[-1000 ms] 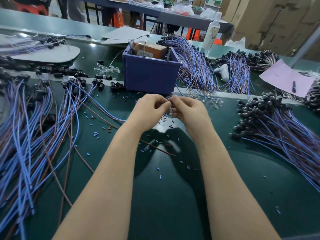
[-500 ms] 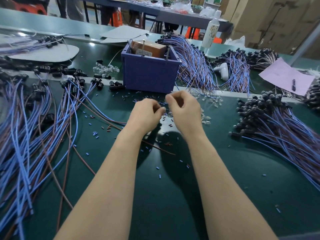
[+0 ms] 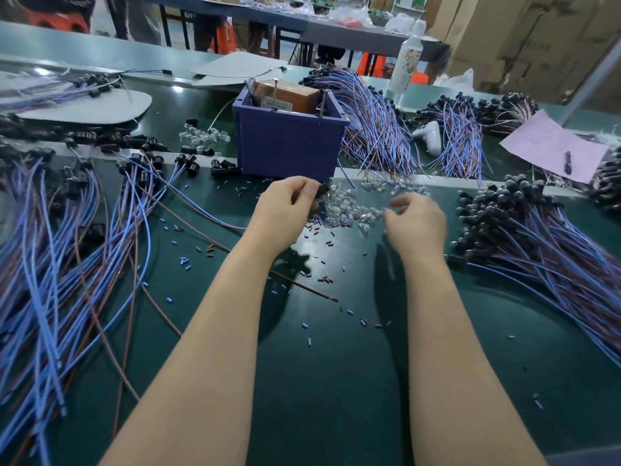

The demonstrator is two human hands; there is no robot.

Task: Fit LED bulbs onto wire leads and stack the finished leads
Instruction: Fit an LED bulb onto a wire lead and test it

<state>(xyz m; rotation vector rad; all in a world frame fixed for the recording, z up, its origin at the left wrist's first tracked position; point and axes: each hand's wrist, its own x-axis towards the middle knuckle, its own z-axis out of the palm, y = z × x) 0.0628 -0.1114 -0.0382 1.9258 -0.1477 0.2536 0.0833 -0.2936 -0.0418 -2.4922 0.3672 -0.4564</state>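
Note:
My left hand [image 3: 285,210] pinches a black socket [image 3: 323,190] at the end of a blue and brown wire lead [image 3: 208,216] that trails off to the left. A loose heap of clear LED bulbs [image 3: 346,210] lies on the green mat between my hands. My right hand [image 3: 416,223] hovers just right of the heap, blurred, fingers slightly apart; nothing shows in it. Leads with black sockets [image 3: 84,230] spread across the left. A stack of leads with bulbs fitted [image 3: 537,237] lies at the right.
A purple bin [image 3: 289,142] holding a brown box stands just beyond my hands. More wire bundles [image 3: 376,129] lie behind it, beside a white bottle [image 3: 406,65] and a pink paper [image 3: 551,146]. Small cut sleeve bits [image 3: 316,280] litter the mat.
My hands were together working on one socket; now they have parted. The right hand moved right to the bulb heap, while the left keeps the socket end.

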